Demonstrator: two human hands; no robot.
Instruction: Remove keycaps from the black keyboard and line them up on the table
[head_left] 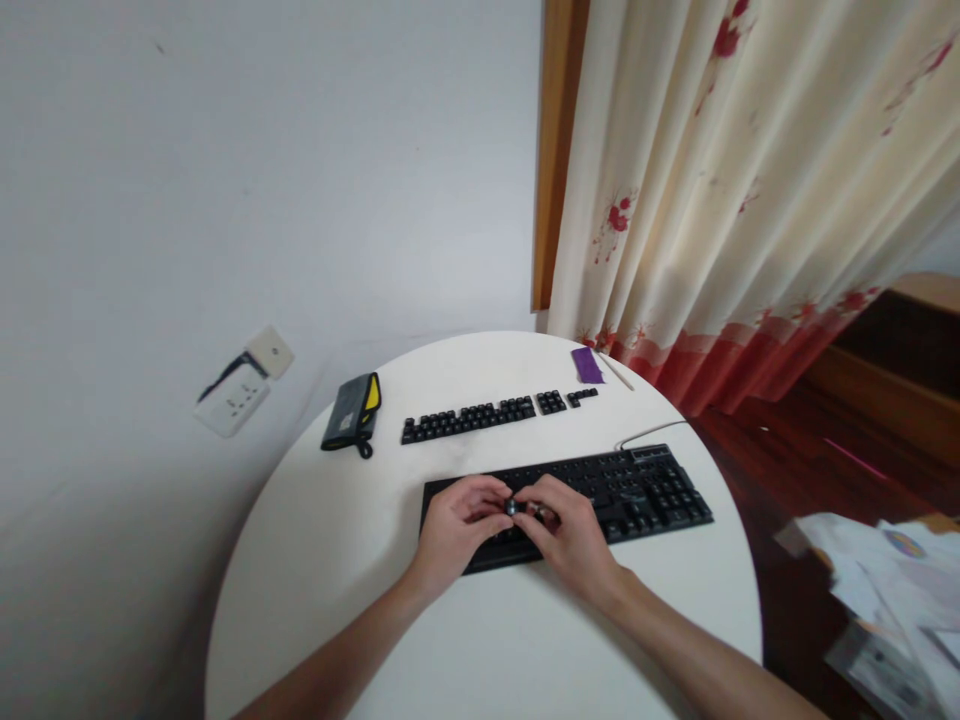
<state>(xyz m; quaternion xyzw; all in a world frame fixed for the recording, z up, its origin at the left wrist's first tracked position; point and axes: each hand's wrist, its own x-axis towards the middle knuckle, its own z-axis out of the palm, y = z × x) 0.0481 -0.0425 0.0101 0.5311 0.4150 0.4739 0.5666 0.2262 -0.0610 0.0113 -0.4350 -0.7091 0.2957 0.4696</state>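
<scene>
Landmark: the black keyboard (652, 490), lying on the round white table (322, 560).

Left hand (454, 525): above the left part of the keyboard; grip nearly closed, thumb and fingertips pinching one side of a small dark piece (511, 507). Right hand (571, 530): also above the keyboard, just right of the left hand; grip likewise narrowed to a pinch on the piece's other side. The piece sits between both sets of fingertips, over the keyboard's left half; whether it touches the keyboard cannot be told, as the fingers hide the spot.

Beyond the keyboard's far edge: loose black keycaps (469, 424), in a long strip with smaller groups to its right. Left of and beyond the keyboard: grey-and-yellow pouch (347, 412). Farther beyond the keyboard than the keycaps: purple cloth (587, 366), with a thin pale stick (616, 372) just beside it. Cable (652, 431): off the keyboard's far side, running right.
</scene>
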